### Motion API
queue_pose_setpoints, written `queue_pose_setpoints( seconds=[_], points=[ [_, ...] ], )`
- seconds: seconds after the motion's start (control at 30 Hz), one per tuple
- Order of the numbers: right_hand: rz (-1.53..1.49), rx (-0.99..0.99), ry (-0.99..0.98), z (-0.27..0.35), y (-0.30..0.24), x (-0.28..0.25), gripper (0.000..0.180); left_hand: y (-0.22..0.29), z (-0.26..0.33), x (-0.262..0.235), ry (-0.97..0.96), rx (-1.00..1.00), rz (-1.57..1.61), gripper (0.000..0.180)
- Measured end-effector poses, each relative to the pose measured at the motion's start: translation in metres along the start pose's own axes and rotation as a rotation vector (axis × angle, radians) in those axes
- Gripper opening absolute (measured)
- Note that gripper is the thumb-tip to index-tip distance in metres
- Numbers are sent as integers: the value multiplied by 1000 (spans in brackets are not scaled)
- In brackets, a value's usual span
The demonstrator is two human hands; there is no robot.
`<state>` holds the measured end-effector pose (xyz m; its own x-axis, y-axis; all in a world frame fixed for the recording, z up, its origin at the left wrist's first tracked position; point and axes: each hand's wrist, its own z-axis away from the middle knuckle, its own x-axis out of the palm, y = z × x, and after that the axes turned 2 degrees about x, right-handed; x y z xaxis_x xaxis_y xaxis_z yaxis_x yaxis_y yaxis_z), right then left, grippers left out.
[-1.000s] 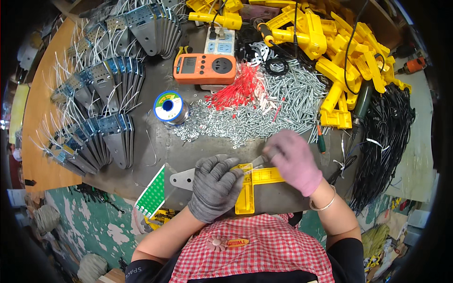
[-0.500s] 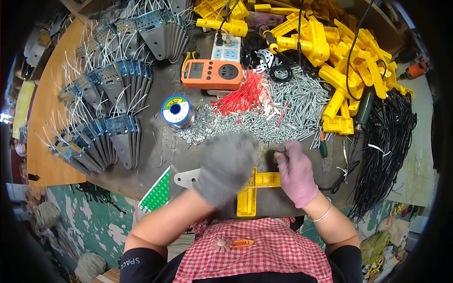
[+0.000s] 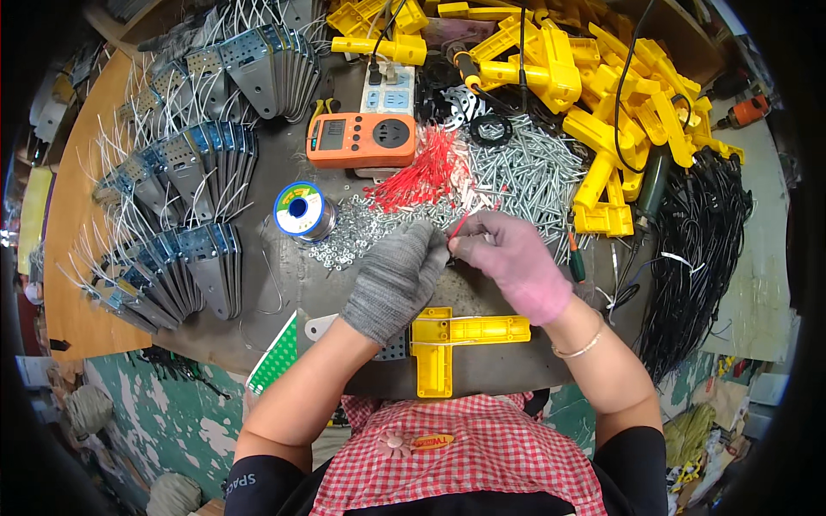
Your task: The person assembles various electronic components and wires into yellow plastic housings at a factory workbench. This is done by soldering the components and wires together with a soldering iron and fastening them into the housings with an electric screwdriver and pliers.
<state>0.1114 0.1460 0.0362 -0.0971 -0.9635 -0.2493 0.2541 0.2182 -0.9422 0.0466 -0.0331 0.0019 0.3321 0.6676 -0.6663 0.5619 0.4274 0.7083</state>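
Note:
My left hand (image 3: 389, 282), in a grey knitted glove, is closed with its fingertips meeting those of my right hand; whatever it grips is hidden. My right hand (image 3: 518, 265), in a pink glove, pinches a thin red piece (image 3: 459, 224) between thumb and forefinger. Below them a yellow T-shaped plastic shell (image 3: 434, 370) lies with its ribbed hollow side up, a whitish wire along its arm. A grey metal bracket (image 3: 320, 327) lies left of the shell, touching or close to it, mostly covered by my left hand and forearm.
Beyond my hands lie red pieces (image 3: 426, 176), screws (image 3: 525, 163) and nuts (image 3: 340, 249). A solder spool (image 3: 298, 209) and an orange meter (image 3: 361, 140) stand nearby. Metal brackets (image 3: 211, 267) fill the left; yellow shells (image 3: 602, 129) and black cables (image 3: 697, 267) the right. A green-handled screwdriver (image 3: 576, 261) lies right.
Both hands have moved away from me and come together over the near edge of the parts piles. The right hand now pinches a red piece. The yellow shell is less covered.

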Motion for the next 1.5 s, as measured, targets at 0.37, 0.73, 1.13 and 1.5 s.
queue_pose_setpoints(
  seconds=[0.37, 0.73, 1.13, 1.5],
  points=[
    [-45, 23, 10, 16, -5, 5, 15, 13, 15, -20, -149, -510, 916, 19],
    [220, -78, -147, 36, 3, -6, 23, 30, 39, -30, 124, -582, 1232, 9],
    [485, -277, -280, 36, 17, -15, 18, 33, 76, -4, -54, 87, -149, 20],
    [312, -73, -293, 35, 5, -9, 20, 33, 67, 1, 71, 96, -87, 26]
  ],
)
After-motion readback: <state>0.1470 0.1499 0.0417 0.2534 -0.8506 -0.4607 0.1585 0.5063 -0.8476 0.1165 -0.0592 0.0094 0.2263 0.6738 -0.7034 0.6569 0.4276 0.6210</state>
